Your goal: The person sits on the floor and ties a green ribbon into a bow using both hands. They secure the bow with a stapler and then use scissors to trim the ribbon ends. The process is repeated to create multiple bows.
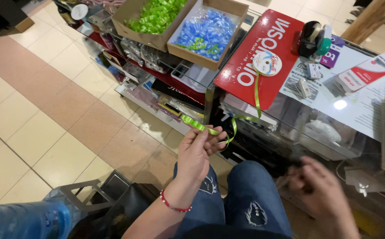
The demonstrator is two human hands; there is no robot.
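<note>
I am pinching a green ribbon (200,125) between the pressed-together fingertips of my left hand (195,155), just below the front edge of the glass worktop (369,110). The strip is running up to its spool (267,63) on the red board atop that worktop. It looks thin, light, limp and slick, so a tight pinch near the loose end seems best. My right hand (323,194) is blurring; I cannot tell whether it is gripping anything.

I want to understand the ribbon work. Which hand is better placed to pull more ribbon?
Probably left: the left hand pinches the green ribbon running from the spool; the right hand is blurred, off it.
</note>
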